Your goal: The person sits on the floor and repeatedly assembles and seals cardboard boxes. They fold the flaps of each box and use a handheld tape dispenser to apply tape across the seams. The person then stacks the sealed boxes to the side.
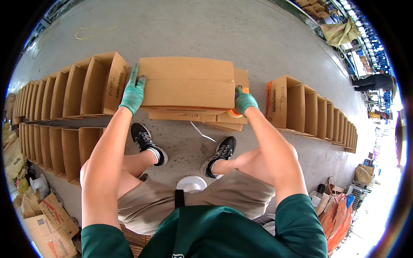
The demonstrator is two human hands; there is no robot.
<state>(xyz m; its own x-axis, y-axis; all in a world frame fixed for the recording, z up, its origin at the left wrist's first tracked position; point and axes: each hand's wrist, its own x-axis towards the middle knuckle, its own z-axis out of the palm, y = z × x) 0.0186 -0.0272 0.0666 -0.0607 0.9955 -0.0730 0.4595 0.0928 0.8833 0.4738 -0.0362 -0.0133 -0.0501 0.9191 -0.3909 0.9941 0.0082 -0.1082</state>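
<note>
Across the upper middle of the frame, the shut brown box [187,92] lies on a messy pile of cardboard [174,116], and I have one hand at each end of it. The fingers of my left hand [132,95] are straight and laid along its left end, with the thumb by the top edge. The fingers of my right hand [245,101] are curled round an orange tool [235,114] at the right end, but I cannot tell how tight they are. If I push too hard on one side, I think the box could slide, because the pile under it is not neat. If the tool tips, it could scrape the cardboard or catch my green glove. If my left elbow swings out, it could bump the open boxes [115,86] at the left of the frame and knock the row crooked. Down between my shoes [144,138], a white strip [203,132] lies on the floor [180,150], and it could stick to my foot if I step on it.
</note>
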